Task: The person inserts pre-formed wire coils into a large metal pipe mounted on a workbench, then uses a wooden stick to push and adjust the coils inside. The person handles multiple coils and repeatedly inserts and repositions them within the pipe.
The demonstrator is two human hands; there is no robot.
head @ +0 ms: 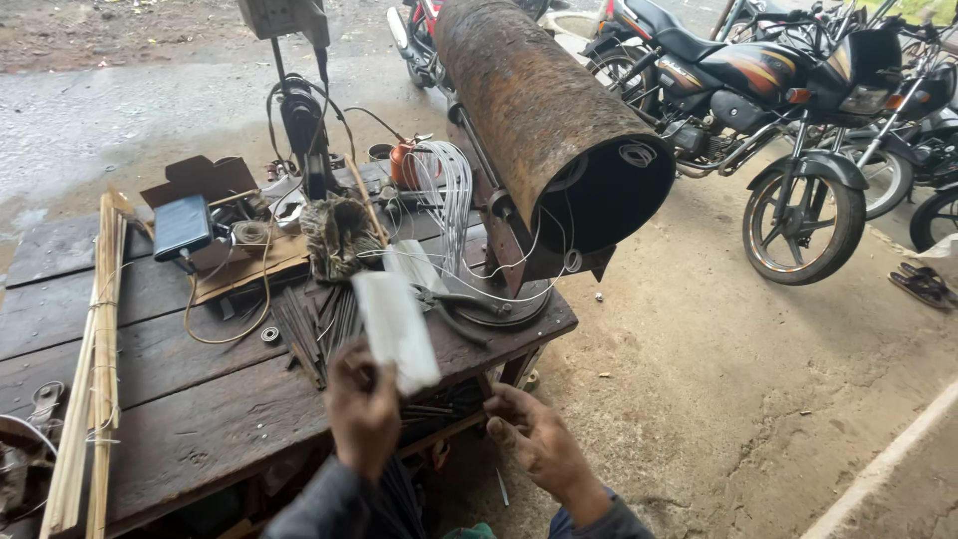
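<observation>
A row of parked motorcycles [788, 110] fills the upper right, standing on wet, muddy ground. In front of them a big rusty metal cylinder [544, 110] lies tilted on a stand, its dark open mouth facing the lower right, at the far right end of the desk [190, 399]. The desk is of dark, worn wooden planks and carries most of the clutter. Along its left edge lies a bundle of long pale bamboo sticks [95, 369], tied with thin wire. Further back stands an open cardboard box [205, 180] with a dark blue flat case [183, 226] leaning at it, and a black upright tool stand [304, 120] with cables. A sheaf of thin white wires [454, 200] arches up near the cylinder, beside a small orange oil can [404, 165]. A fan of thin dark metal rods [319, 334] lies in the desk's middle.

The left hand [361, 414] is closed around the lower end of a white translucent plastic packet [396, 329], holding it upright and tilted above the desk's near edge. The right hand [539, 439] hangs half open and empty just off the desk's front right corner, fingers loosely curled, near the packet but apart from it
</observation>
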